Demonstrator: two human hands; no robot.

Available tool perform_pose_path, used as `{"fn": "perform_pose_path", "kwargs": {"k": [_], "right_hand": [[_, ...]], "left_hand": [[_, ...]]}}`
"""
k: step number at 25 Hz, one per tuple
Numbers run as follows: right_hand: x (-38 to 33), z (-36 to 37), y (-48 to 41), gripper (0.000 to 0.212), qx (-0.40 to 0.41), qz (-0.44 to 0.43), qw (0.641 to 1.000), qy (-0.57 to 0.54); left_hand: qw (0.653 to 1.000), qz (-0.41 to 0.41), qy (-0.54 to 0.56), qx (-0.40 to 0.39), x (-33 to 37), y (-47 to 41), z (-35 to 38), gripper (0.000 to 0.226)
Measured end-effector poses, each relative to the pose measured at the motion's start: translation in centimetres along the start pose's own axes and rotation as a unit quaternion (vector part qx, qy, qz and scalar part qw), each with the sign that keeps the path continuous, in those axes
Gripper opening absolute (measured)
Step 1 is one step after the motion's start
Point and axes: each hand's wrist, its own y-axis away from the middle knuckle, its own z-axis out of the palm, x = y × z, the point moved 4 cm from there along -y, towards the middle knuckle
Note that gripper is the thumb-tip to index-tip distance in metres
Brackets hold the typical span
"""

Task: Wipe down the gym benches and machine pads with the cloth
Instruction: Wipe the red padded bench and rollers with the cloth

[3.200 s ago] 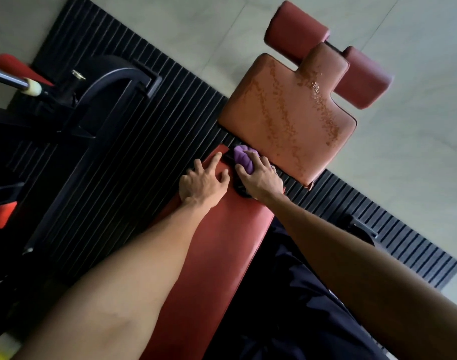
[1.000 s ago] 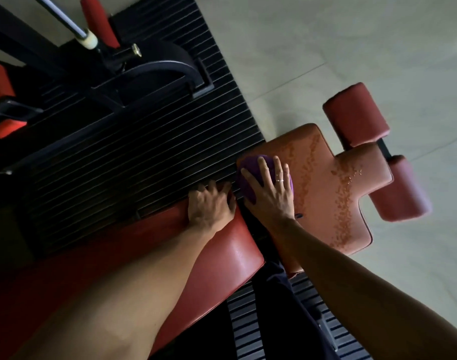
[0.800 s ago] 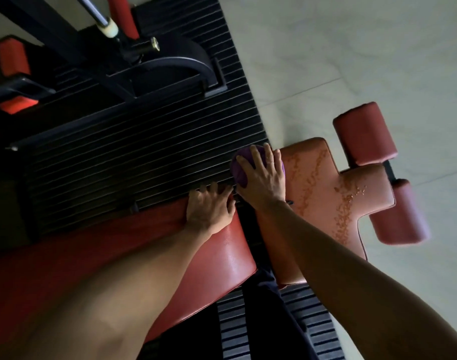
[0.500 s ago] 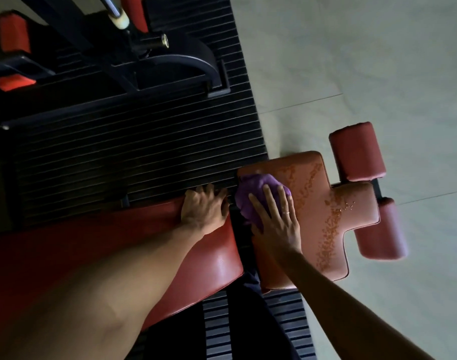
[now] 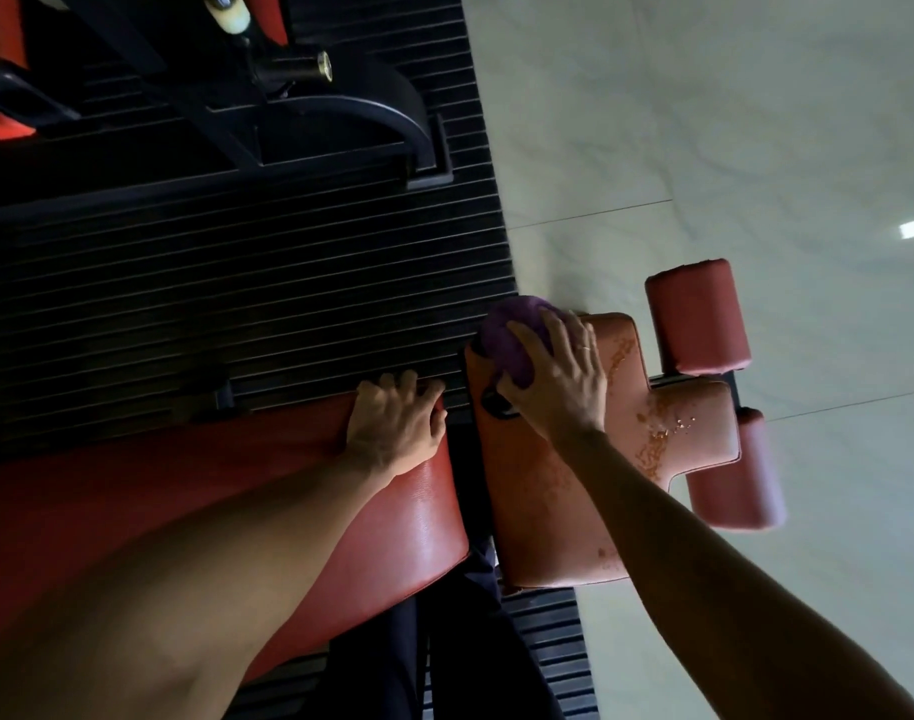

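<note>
Pale floor tiles (image 5: pixel 756 122) fill the right side. A black ribbed mat (image 5: pixel 237 304) covers the left and carries a dark machine frame (image 5: pixel 340 106) at the far end.

Across the lower left runs the long red surface (image 5: pixel 211 511), its long axis running left to right, ending at a rounded edge. A narrow dark gap separates it from the seat pad (image 5: pixel 564 522). That worn, flaked pad narrows on its right side into a neck pointing at two roller pads (image 5: pixel 699 314), one on either side of it.

The left hand (image 5: pixel 392 428) lies on the far right corner of the long red surface, its fingers hooked over the far edge and gripping it. The right hand (image 5: pixel 559 387) is just across the gap on the seat pad, fingers spread wide and pressing down on the purple cloth (image 5: pixel 507 340).

The cloth is bunched into a round lump with no clear long axis. It sits under the right fingers at the seat pad's far left corner, bulging past the far edge above the mat's border. It lies just right of the left hand without touching it. From there the seat pad lies bare toward its near edge and rightward to the neck. A ring (image 5: pixel 586 348) shows on one right finger.
</note>
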Motion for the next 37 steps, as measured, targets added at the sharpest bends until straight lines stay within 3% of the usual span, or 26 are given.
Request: {"fn": "perform_pose_path", "kwargs": {"k": [2,5,7,10,11,13,15,16,18,20,21,26,28,31,34,37], "right_hand": [[1.4,-0.6,0.8,0.068,0.029,0.063,0.998,-0.011],[-2.8,0.6,1.2,0.063,0.052,0.179,0.981,-0.05],[-5.2,1.4,1.6,0.062,0.043,0.132,0.989,-0.057],[-1.8,1.0,1.8,0.074,0.01,0.007,1.0,-0.028],[-0.2,0.4,1.8,0.076,0.006,0.023,0.999,-0.026],[1.4,-0.3,2.2,0.076,0.013,0.143,0.989,-0.045],[-0.5,-0.1,2.0,0.072,0.032,0.22,0.972,-0.071],[-1.8,0.2,2.0,0.071,0.032,0.214,0.973,-0.08],[-2.8,0.8,4.0,0.073,-0.004,0.118,0.99,-0.079],[-1.0,0.3,7.1,0.081,-0.034,0.004,0.998,-0.046],[0.7,-0.3,8.4,0.083,-0.039,-0.013,0.998,-0.038],[3.1,-1.5,4.9,0.079,-0.015,0.2,0.978,-0.059],[0.6,-1.0,2.9,0.077,0.004,0.195,0.978,-0.076],[-1.3,-0.5,5.9,0.078,-0.015,0.085,0.994,-0.067],[1.9,-1.4,11.1,0.081,-0.02,0.022,0.999,-0.028],[6.6,-2.9,9.6,0.077,-0.014,0.152,0.987,-0.05]], "left_hand": [[1.0,0.002,-0.005,0.001,0.0,-0.1,-0.1,0.051],[1.0,0.0,-0.01,0.001,0.0,-0.1,-0.3,0.05],[1.0,0.004,-0.014,0.002,0.0,-0.1,-0.5,0.05],[1.0,0.006,-0.014,-0.001,0.1,-0.1,-0.5,0.051],[1.0,0.008,-0.009,-0.005,0.0,-0.2,-0.6,0.051],[1.0,0.01,-0.012,-0.005,0.1,-0.1,-0.4,0.051],[1.0,0.006,-0.015,-0.001,0.1,-0.2,-0.6,0.052],[1.0,0.007,-0.018,0.0,0.1,-0.3,-0.8,0.051],[0.999,0.011,-0.038,-0.004,0.2,0.1,-0.9,0.049],[0.999,0.006,-0.05,-0.004,0.2,0.2,-1.2,0.048],[0.999,0.005,-0.047,-0.007,0.3,0.1,-1.3,0.047],[0.999,0.005,-0.04,-0.007,0.5,0.2,-0.9,0.046],[0.999,-0.004,-0.03,-0.012,0.3,-0.1,-0.9,0.045],[0.999,-0.004,-0.026,-0.029,0.9,-0.2,-0.6,0.053],[0.998,0.009,0.039,0.048,2.5,-1.3,-1.0,0.075],[0.981,0.031,0.125,0.145,5.1,-2.9,-1.7,0.064]]}}
